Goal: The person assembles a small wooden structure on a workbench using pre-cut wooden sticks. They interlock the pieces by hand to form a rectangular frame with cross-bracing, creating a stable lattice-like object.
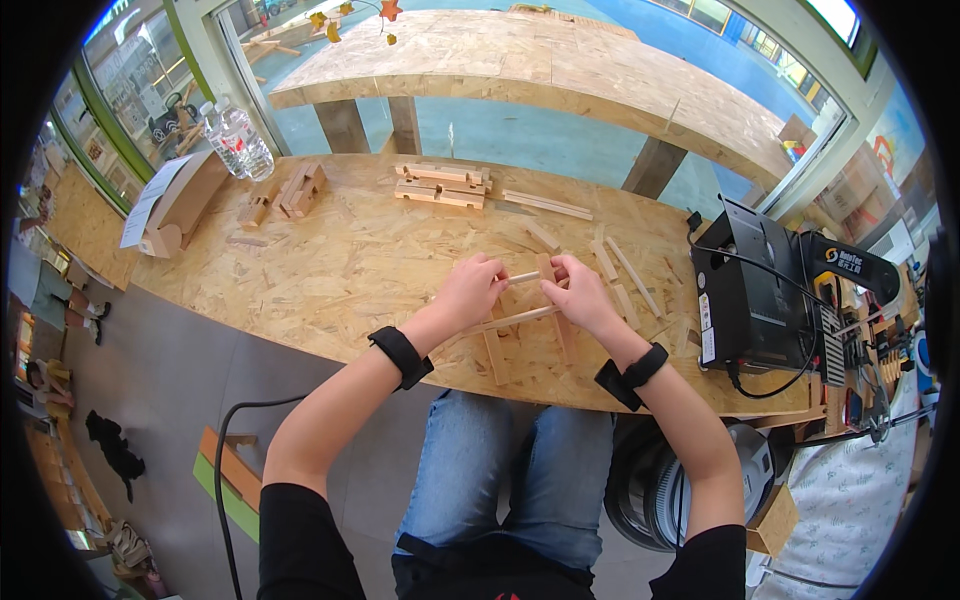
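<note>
A: Reading left to right from the black machine (752,290), what sits farthest off?

B: Well to its left, at the counter (330,270) edge, a cardboard box (185,205), then two water bottles (238,138) and a stack of wooden blocks (442,185).

A: And your hands?

B: My left hand (470,288), further from the machine, is closed on one end of a short wooden stick (524,277). My right hand (580,292), near the machine's left side, is pinched on the stick's other end. Below them a small frame of wooden slats (520,330) lies on the counter. Loose slats (625,270) lie between my right hand and the machine.
</note>
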A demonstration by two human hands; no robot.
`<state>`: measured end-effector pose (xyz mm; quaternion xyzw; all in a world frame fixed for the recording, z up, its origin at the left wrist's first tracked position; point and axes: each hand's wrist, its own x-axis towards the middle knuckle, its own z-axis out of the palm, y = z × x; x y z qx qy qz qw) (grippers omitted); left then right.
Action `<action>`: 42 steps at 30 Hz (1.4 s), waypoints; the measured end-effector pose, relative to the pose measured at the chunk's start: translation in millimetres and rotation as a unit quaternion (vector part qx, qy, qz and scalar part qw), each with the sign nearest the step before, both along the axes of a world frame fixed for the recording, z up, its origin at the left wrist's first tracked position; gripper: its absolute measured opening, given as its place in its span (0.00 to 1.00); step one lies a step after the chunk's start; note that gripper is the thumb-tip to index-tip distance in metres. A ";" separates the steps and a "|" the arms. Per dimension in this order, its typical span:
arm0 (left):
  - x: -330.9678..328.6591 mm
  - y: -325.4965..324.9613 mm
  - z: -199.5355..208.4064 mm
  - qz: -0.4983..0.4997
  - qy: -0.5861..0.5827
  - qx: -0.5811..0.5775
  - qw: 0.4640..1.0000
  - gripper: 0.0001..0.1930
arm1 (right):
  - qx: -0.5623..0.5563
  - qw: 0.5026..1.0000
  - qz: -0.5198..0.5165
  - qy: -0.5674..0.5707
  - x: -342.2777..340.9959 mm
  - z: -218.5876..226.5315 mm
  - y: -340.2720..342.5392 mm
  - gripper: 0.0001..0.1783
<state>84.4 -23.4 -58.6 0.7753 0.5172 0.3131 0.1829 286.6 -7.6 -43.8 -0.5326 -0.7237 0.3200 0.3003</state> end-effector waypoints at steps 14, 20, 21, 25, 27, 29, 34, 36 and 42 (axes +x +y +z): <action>12.2 13.2 11.4 -0.007 -0.039 -0.128 0.991 0.10 | 0.048 0.998 0.033 -0.009 7.5 0.9 0.8 0.25; 19.8 19.2 19.6 -0.030 0.008 -0.128 0.991 0.10 | 0.016 0.998 0.046 -0.047 11.9 9.4 -0.1 0.26; 21.2 19.6 18.7 -0.032 0.012 -0.128 0.991 0.10 | 0.015 0.997 0.043 -0.064 12.2 8.3 -0.1 0.25; 21.9 20.0 16.4 -0.040 -0.007 -0.137 0.990 0.11 | 0.019 0.990 0.040 -0.131 12.6 3.8 -1.9 0.24; 18.3 19.9 17.7 -0.025 -0.047 -0.116 0.992 0.11 | 0.025 0.988 0.041 -0.145 13.6 2.3 -3.1 0.23; 5.7 18.4 21.9 0.012 -0.099 -0.065 0.993 0.11 | 0.030 0.989 0.041 -0.142 16.4 1.7 -3.7 0.23; -41.5 -15.4 31.8 0.006 0.062 -0.002 0.998 0.08 | 0.121 0.974 0.102 -0.161 23.7 23.0 0.9 0.14; -42.7 -26.4 29.9 0.003 0.105 -0.001 0.994 0.08 | 0.162 0.954 0.138 -0.212 28.9 25.1 5.3 0.10; -29.6 -28.4 23.9 0.027 0.091 -0.005 0.995 0.07 | 0.172 0.933 0.163 -0.273 28.1 13.6 11.4 0.06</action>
